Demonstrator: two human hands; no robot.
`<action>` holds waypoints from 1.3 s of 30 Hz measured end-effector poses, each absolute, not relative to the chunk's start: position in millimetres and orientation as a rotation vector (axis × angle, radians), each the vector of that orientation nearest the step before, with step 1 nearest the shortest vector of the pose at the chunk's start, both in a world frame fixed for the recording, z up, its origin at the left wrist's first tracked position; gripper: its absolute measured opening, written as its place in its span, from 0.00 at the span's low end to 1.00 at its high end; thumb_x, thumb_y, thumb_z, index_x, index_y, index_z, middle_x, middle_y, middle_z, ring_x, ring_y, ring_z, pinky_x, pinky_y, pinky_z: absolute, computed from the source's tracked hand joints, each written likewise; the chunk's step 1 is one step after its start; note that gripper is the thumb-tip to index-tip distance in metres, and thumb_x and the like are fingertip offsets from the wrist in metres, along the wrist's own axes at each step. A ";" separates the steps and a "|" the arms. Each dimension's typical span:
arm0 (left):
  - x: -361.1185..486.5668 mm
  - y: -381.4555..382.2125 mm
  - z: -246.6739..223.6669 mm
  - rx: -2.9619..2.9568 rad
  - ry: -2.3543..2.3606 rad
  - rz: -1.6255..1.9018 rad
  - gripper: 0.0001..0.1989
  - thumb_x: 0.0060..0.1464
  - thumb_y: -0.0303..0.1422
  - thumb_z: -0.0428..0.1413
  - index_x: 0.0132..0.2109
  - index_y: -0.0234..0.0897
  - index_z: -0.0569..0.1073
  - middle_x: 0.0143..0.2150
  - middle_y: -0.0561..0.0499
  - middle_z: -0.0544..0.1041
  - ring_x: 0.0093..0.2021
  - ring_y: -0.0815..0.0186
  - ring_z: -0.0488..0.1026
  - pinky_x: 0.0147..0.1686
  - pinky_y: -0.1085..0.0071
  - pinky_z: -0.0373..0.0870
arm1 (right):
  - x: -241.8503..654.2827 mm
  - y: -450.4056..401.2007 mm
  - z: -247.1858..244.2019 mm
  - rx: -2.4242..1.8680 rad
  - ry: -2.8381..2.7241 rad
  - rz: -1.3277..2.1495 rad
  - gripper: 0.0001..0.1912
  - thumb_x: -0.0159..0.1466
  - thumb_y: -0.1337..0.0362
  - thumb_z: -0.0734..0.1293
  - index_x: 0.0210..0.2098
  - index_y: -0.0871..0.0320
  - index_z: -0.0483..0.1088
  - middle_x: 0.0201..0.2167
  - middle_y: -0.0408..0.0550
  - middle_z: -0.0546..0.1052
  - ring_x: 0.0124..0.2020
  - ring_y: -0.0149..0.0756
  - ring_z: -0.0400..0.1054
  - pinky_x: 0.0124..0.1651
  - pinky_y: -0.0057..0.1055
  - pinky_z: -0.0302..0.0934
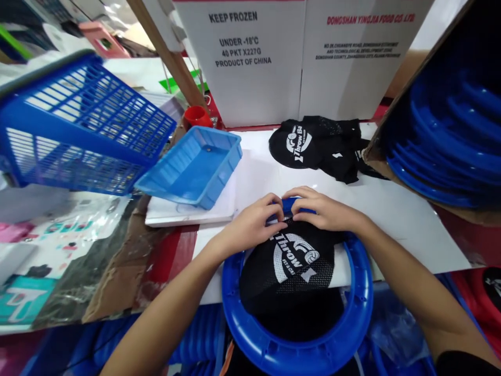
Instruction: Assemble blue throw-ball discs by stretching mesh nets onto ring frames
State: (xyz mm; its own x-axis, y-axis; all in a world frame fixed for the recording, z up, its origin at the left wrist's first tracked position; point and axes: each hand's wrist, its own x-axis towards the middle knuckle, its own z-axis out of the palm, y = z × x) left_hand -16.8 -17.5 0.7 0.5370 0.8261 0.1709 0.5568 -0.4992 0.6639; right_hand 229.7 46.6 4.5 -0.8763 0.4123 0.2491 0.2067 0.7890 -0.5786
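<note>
A blue plastic ring [364, 292] tilts over the table's front edge, its lower part toward my body. Inside it lies a black mesh cloth [301, 261] with white "Throw" lettering. At the ring's top, my left hand [260, 219] has its fingers curled on the ring and the cloth's edge. Just right of it, my right hand [321, 209] bends its fingers over the same part of the rim. The fingertips of both hands are close together. More black printed cloths [297, 143] lie in a pile farther back.
A light blue tray [195, 167] and a blue basket [82, 120] are at the left, with a red cup [198, 116] behind. White cartons [258, 68] stand at the back. A box at the right holds stacked blue rings [442, 156].
</note>
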 end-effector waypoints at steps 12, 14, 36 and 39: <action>-13.1 -20.8 -2.8 2.081 1.215 0.800 0.03 0.62 0.27 0.58 0.41 0.39 0.71 0.35 0.54 0.76 0.34 0.65 0.74 0.36 0.68 0.71 | 220.8 34.5 4.0 -0.461 -2.683 0.227 0.13 0.73 0.73 0.61 0.43 0.56 0.78 0.39 0.51 0.77 0.43 0.42 0.68 0.49 0.41 0.65; -12.6 -20.6 -3.8 2.111 1.207 0.821 0.03 0.62 0.26 0.58 0.40 0.39 0.73 0.34 0.54 0.75 0.34 0.65 0.74 0.35 0.68 0.71 | 221.6 35.6 2.9 -0.458 -2.684 0.237 0.15 0.73 0.74 0.60 0.43 0.56 0.78 0.40 0.52 0.77 0.44 0.43 0.68 0.49 0.42 0.67; -12.7 -19.2 -3.8 2.138 1.280 0.862 0.06 0.66 0.23 0.54 0.42 0.37 0.75 0.36 0.51 0.76 0.37 0.64 0.74 0.40 0.68 0.70 | 220.9 35.3 -2.1 -0.603 -2.643 0.305 0.16 0.72 0.75 0.61 0.45 0.56 0.79 0.42 0.53 0.77 0.42 0.42 0.70 0.47 0.41 0.70; -13.2 -19.2 -2.5 2.145 1.280 0.838 0.07 0.66 0.24 0.55 0.43 0.37 0.76 0.37 0.51 0.76 0.38 0.64 0.74 0.41 0.67 0.71 | 221.0 35.2 -1.8 -0.600 -2.628 0.325 0.15 0.72 0.75 0.61 0.46 0.57 0.79 0.42 0.53 0.77 0.42 0.42 0.71 0.47 0.41 0.70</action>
State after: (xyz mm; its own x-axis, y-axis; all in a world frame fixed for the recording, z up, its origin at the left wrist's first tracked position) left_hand -13.2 -19.2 -2.5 0.3682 0.8956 0.2497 0.5869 -0.4322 0.6846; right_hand 221.0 35.2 -1.8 -0.8174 0.4579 0.3497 0.3590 0.8795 -0.3125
